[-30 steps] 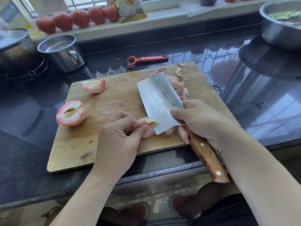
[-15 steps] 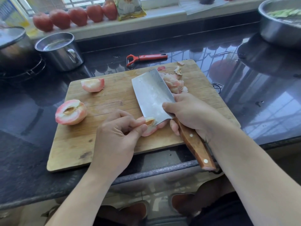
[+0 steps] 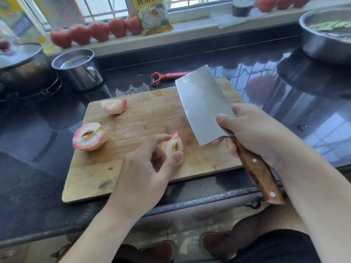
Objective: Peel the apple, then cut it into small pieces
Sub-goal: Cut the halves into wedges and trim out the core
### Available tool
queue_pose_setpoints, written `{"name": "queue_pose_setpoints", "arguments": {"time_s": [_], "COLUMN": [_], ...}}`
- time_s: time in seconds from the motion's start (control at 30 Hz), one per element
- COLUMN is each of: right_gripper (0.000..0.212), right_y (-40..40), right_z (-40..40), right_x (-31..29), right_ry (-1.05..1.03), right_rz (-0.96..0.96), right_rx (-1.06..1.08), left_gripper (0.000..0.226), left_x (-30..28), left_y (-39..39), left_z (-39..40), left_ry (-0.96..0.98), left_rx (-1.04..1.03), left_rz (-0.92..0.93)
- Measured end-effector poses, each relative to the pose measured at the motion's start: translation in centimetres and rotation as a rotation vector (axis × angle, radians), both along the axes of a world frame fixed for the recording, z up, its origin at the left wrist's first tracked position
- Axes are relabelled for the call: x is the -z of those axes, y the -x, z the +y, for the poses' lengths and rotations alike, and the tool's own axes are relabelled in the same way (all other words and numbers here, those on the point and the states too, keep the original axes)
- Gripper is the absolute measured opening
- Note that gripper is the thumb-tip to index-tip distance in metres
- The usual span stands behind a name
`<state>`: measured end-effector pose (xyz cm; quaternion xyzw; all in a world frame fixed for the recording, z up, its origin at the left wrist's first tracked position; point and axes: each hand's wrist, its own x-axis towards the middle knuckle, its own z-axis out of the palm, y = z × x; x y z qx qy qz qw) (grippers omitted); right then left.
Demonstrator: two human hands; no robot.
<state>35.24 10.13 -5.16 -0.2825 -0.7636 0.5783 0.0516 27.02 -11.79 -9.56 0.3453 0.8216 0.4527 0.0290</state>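
The cutting board (image 3: 144, 173) lies across the dark surface (image 3: 28, 177). Over its 3 o'clock side the right hand (image 3: 252, 133) grips the cleaver (image 3: 201, 105), blade raised clear of the wood. At 9 o'clock from that blade, just beside it, the left hand (image 3: 148, 168) pinches the apple quarter (image 3: 173, 146), core face up, long axis running 12 to 6. An apple half (image 3: 89, 136) and another wedge (image 3: 114, 106) lie farther toward 9 and 10 o'clock.

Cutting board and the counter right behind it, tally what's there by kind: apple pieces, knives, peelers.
Apple pieces: 3, the half, the wedge, and the piece in the left hand
Cleavers: 1, in the right hand
Peelers: 1
Total: 5
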Motion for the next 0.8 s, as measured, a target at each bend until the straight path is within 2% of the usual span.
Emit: {"name": "queue_pose_setpoints", "arguments": {"time_s": [0.1,0.2,0.3,0.37,0.5,0.6,0.8], "right_gripper": [0.016,0.017,0.018,0.019,0.019,0.019,0.018], "right_y": [-0.7,-1.0,-1.1,-1.2,-1.5,-1.6,-1.1], "right_z": [0.0,-0.1,-0.5,-0.7,-0.9,-1.1,-1.8], "right_x": [-0.1,0.1,0.1,0.0,0.3,0.9,1.5], "right_ry": [0.025,0.034,0.045,0.061,0.053,0.036,0.078], "right_rz": [0.009,0.012,0.024,0.025,0.005,-0.015,0.000], "right_rx": [-0.011,-0.025,-0.053,-0.065,-0.082,-0.087,-0.119], "left_gripper": [0.018,0.037,0.044,0.036,0.018,0.017,0.020], "left_x": [-0.7,-0.7,-0.6,-0.5,-0.2,0.0,0.5], "left_y": [0.9,2.8,3.8,3.8,3.2,2.7,2.2], "left_z": [-1.4,-2.0,-1.1,-0.4,0.2,0.1,-0.2], "left_ry": [-0.048,0.073,0.141,0.148,0.139,0.138,0.059], "left_rx": [0.032,0.110,0.220,0.238,0.099,0.059,0.011], "left_rz": [0.044,0.173,0.100,0.082,0.100,0.146,0.099]}}
